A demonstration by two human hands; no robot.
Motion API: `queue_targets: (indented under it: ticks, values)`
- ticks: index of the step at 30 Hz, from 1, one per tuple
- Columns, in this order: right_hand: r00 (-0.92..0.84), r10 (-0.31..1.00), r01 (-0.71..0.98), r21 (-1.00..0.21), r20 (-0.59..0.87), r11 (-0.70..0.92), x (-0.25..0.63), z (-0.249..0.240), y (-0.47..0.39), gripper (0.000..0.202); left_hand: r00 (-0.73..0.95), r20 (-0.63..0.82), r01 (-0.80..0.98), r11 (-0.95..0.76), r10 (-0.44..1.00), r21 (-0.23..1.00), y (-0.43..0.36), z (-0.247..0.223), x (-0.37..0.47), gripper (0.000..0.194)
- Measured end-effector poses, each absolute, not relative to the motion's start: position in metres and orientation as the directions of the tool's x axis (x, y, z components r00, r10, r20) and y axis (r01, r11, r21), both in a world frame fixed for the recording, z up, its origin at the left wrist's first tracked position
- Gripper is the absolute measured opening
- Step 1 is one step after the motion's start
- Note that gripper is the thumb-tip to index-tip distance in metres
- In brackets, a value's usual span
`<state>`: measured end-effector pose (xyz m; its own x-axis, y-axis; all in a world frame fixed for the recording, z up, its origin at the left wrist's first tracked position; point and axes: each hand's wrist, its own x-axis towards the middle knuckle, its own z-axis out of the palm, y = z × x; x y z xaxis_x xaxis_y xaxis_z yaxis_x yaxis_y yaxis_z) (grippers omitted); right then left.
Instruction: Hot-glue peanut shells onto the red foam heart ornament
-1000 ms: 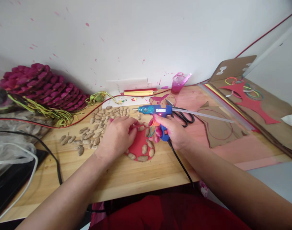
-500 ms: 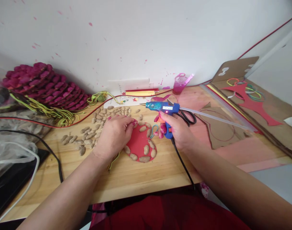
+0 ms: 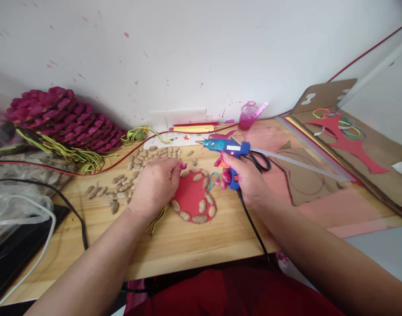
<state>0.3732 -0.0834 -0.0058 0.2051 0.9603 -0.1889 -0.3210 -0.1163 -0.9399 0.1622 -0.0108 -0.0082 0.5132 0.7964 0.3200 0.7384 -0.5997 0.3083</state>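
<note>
A long pale wooden tabletop (image 3: 194,239) carries the work, with a heap of magenta-painted shell pieces (image 3: 60,118) at ten o'clock and flat brown cardboard cut-outs (image 3: 301,173) at three o'clock. At centre lies a round red foam disc (image 3: 190,196), peanut shells glued along its right and lower rim; the upper-left arc and middle look bare, so the ring seems roughly half done. A loose scatter of tan peanut shells (image 3: 135,169) waits at eleven o'clock. The left hand (image 3: 156,186) presses flat on the disc's left edge, fingers curled down. The right hand (image 3: 248,180) is closed around a blue hot-glue gun (image 3: 229,153), nozzle pointing to nine o'clock.
</note>
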Motion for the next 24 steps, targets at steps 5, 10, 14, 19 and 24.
queue_targets:
  ticks: [5,10,14,19,24]
  values:
    - [0.216,0.959,-0.306,-0.946,-0.183,-0.112,0.3735,-0.0043,-0.0834,0.035,0.523,0.32,0.73,-0.609,0.79,0.31,-0.0099,-0.0087,0.1614,0.032]
    - [0.229,0.956,-0.305,-0.946,-0.184,-0.109,0.3736,-0.0032,-0.0831,0.035,0.52,0.293,0.747,-0.594,0.802,0.299,-0.0127,-0.0045,0.1634,0.041]
    - [0.232,0.956,-0.307,-0.946,-0.181,-0.104,0.374,-0.0036,-0.083,0.035,0.538,0.312,0.738,-0.617,0.783,0.274,-0.0132,-0.005,0.1648,0.041]
    - [0.232,0.955,-0.308,-0.945,-0.184,-0.107,0.3743,-0.0039,-0.0828,0.033,0.585,0.343,0.66,-0.677,0.735,0.326,-0.0125,-0.0105,0.1669,0.029]
    - [0.233,0.956,-0.296,-0.95,-0.178,-0.104,0.3743,-0.0042,-0.0824,0.035,0.622,0.333,0.584,-0.703,0.708,0.406,-0.014,-0.0125,0.17,0.022]
